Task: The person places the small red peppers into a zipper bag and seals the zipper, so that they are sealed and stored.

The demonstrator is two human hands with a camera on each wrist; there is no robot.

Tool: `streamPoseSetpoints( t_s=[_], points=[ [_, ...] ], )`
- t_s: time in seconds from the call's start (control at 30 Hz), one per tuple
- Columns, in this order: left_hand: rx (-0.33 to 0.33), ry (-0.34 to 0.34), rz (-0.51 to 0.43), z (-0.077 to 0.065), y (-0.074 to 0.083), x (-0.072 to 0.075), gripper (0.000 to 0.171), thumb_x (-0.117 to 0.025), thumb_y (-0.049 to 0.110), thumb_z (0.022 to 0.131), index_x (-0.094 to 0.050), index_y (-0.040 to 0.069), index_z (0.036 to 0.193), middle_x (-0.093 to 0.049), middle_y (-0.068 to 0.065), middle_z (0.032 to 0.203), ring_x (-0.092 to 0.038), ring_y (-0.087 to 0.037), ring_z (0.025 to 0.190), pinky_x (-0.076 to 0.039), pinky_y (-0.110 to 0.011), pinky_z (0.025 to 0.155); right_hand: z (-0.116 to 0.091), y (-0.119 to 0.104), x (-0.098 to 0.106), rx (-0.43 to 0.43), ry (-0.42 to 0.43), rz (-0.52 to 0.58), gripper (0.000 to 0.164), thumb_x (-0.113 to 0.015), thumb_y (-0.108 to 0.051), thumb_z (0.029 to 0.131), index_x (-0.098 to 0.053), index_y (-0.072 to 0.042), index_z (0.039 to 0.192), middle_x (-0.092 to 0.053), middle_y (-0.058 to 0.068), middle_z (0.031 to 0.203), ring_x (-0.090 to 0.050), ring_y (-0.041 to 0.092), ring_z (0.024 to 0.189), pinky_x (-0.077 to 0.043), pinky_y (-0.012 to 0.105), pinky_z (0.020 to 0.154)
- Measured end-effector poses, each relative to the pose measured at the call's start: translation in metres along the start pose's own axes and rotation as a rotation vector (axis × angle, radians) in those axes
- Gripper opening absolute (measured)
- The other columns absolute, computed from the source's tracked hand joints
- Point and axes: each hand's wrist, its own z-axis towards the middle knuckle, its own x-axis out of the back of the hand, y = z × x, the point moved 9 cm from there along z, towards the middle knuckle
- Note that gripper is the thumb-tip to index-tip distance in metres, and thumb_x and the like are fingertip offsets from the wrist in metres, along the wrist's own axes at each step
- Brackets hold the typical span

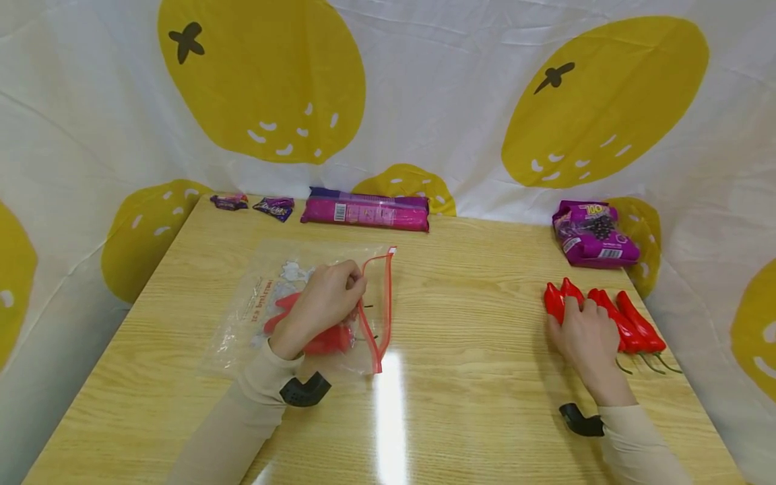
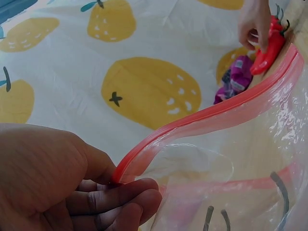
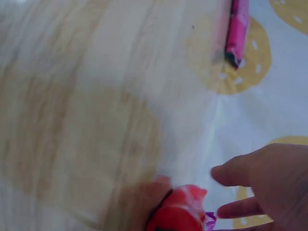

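Between thumb and fingers, my left hand [image 1: 327, 296] pinches the red zip edge of a clear resealable bag [image 2: 202, 115], whose mouth stands parted. Red chili peppers [image 1: 327, 341] lie inside the bag, their dark stems pointing toward the opening. At the table's right side, my right hand [image 1: 585, 337] reaches over a row of several red chili peppers [image 1: 633, 323]. In the right wrist view its thumb [image 3: 233, 172] and fingers are extended and spread, beside the red pepper [image 3: 178, 214]. The hand covers part of the row in the head view.
Along the back edge lie two small purple wrapped packets [image 1: 275, 207] and a long pink-purple package [image 1: 366, 210]. A purple bag with a grape picture [image 1: 594, 236] sits at the back right, behind the peppers. A white curtain with yellow fruit prints [image 1: 436, 101] borders the wooden table [image 1: 467, 404].
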Motion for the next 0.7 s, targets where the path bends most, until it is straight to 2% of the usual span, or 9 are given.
streamPoseSetpoints(
  t_s=[0.17, 0.23, 0.47, 0.6, 0.7],
  points=[
    [0.004, 0.002, -0.002, 0.000, -0.001, 0.000, 0.012, -0.051, 0.016, 0.091, -0.056, 0.009, 0.082, -0.053, 0.003, 0.053, -0.050, -0.009, 0.040, -0.041, -0.024, 0.039, -0.005, 0.006, -0.017, -0.055, -0.162, -0.019, 0.036, -0.069, -0.023, 0.072, -0.047, 0.005, 0.079, -0.047, 0.032, 0.076, -0.044, 0.047, 0.066, -0.036, 0.053, 0.049],
    [-0.003, 0.010, 0.004, 0.000, 0.000, 0.001, 0.013, -0.051, 0.016, 0.090, -0.056, 0.009, 0.081, -0.053, 0.003, 0.053, -0.050, -0.008, 0.040, -0.041, -0.025, 0.040, -0.006, 0.006, -0.018, -0.068, -0.173, -0.027, 0.036, -0.070, -0.021, 0.071, -0.046, 0.005, 0.080, -0.047, 0.033, 0.077, -0.044, 0.048, 0.066, -0.036, 0.053, 0.051],
    [-0.020, 0.028, 0.024, 0.000, 0.000, 0.003, 0.013, -0.051, 0.015, 0.090, -0.057, 0.009, 0.080, -0.053, 0.004, 0.053, -0.049, -0.007, 0.039, -0.041, -0.025, 0.041, -0.008, 0.003, -0.017, -0.068, -0.145, -0.029, 0.026, -0.061, -0.006, 0.068, -0.046, 0.005, 0.086, -0.046, 0.033, 0.078, -0.044, 0.049, 0.061, -0.035, 0.055, 0.049],
    [-0.004, 0.013, 0.005, -0.001, -0.001, 0.002, 0.013, -0.050, 0.016, 0.090, -0.057, 0.009, 0.081, -0.053, 0.004, 0.052, -0.050, -0.007, 0.039, -0.041, -0.026, 0.040, -0.008, 0.003, -0.019, -0.076, -0.156, 0.002, 0.031, -0.063, -0.008, 0.068, -0.049, 0.005, 0.092, -0.044, 0.032, 0.079, -0.043, 0.050, 0.062, -0.034, 0.055, 0.052],
    [0.001, 0.007, -0.004, -0.001, -0.002, 0.001, 0.013, -0.050, 0.016, 0.090, -0.057, 0.009, 0.082, -0.053, 0.004, 0.052, -0.050, -0.008, 0.039, -0.041, -0.026, 0.040, -0.003, -0.002, -0.011, -0.063, -0.069, 0.049, 0.038, -0.064, -0.011, 0.068, -0.053, 0.006, 0.100, -0.046, 0.033, 0.083, -0.044, 0.051, 0.068, -0.034, 0.057, 0.056]
  ],
)
